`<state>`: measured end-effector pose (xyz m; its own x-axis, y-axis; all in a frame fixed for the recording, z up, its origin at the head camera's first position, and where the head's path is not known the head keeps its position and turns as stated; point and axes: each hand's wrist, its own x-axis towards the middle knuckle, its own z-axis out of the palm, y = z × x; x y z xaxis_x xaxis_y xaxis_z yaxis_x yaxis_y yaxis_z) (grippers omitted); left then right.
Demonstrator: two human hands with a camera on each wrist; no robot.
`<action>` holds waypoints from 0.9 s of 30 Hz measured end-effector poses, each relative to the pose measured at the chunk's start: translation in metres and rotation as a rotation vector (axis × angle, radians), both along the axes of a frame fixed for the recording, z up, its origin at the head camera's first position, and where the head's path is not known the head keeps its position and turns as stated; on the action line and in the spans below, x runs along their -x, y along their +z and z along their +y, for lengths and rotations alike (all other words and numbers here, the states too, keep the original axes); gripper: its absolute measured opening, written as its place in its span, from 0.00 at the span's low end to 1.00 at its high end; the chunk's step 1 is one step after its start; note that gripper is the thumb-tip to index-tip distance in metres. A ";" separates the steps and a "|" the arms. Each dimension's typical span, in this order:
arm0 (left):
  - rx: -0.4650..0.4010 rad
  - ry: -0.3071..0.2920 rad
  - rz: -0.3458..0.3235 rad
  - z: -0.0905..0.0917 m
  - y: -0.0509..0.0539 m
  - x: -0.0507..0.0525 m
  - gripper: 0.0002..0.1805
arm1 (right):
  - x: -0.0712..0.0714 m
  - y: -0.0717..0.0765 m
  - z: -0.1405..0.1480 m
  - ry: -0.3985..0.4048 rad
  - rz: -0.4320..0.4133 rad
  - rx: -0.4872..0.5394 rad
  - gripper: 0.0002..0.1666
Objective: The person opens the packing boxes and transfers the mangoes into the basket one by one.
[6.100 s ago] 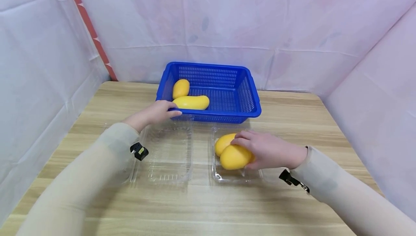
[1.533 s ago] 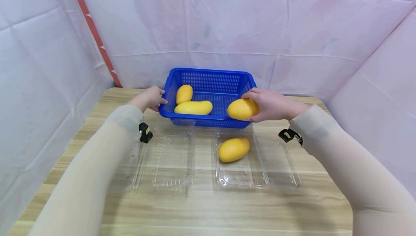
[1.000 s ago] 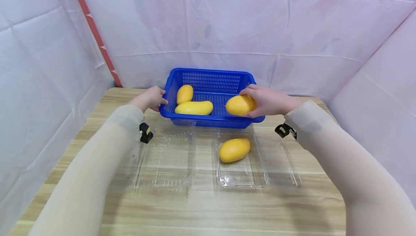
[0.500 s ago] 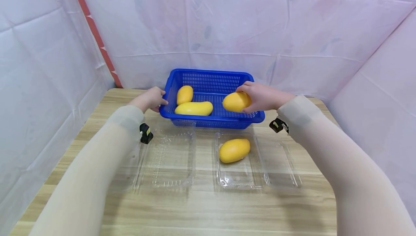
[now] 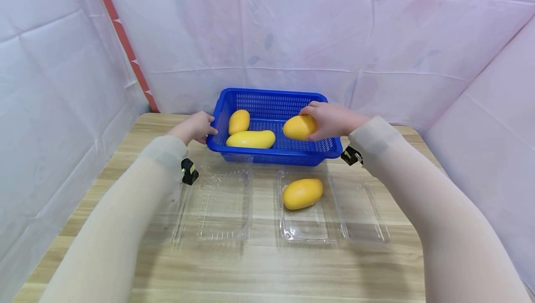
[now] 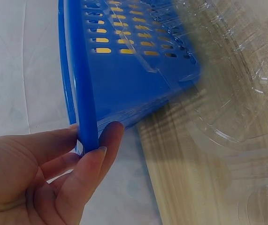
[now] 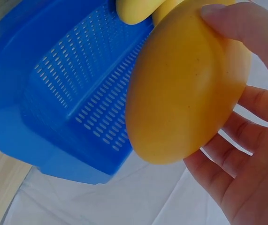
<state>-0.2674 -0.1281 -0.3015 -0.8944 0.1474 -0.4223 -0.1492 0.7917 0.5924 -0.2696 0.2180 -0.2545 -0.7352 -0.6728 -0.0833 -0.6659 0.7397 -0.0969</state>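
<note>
My right hand (image 5: 332, 119) grips a yellow mango (image 5: 299, 127) over the right half of the blue plastic basket (image 5: 276, 153). In the right wrist view that mango (image 7: 185, 89) fills the middle, with the thumb on one side and the fingers curled behind. My left hand (image 5: 194, 126) pinches the basket's left rim between thumb and fingers, as the left wrist view shows at the rim (image 6: 84, 93). Inside the basket's left side lie a short mango (image 5: 239, 122) and a longer, paler one (image 5: 251, 139). Another mango (image 5: 303, 193) lies in the right clear container (image 5: 307, 231).
A second clear plastic container (image 5: 223, 205), with its lid folded out leftward, lies in front of the basket's left half. The right container's lid (image 5: 361, 215) lies open to its right. All stand on a wooden table (image 5: 267, 270) enclosed by pale cloth walls (image 5: 292, 29).
My right hand has lifted one mango out of the right container and carried it over the basket, lately drifting left and back. My left hand shifted from the basket's front rim to its left end.
</note>
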 end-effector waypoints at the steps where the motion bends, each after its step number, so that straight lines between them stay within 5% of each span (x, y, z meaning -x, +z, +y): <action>1: 0.001 0.000 -0.001 0.000 0.000 0.000 0.33 | 0.001 0.000 -0.001 0.000 0.003 -0.002 0.37; 27: -0.003 -0.005 0.018 -0.003 -0.003 -0.006 0.33 | 0.028 -0.020 -0.013 -0.026 0.043 -0.130 0.37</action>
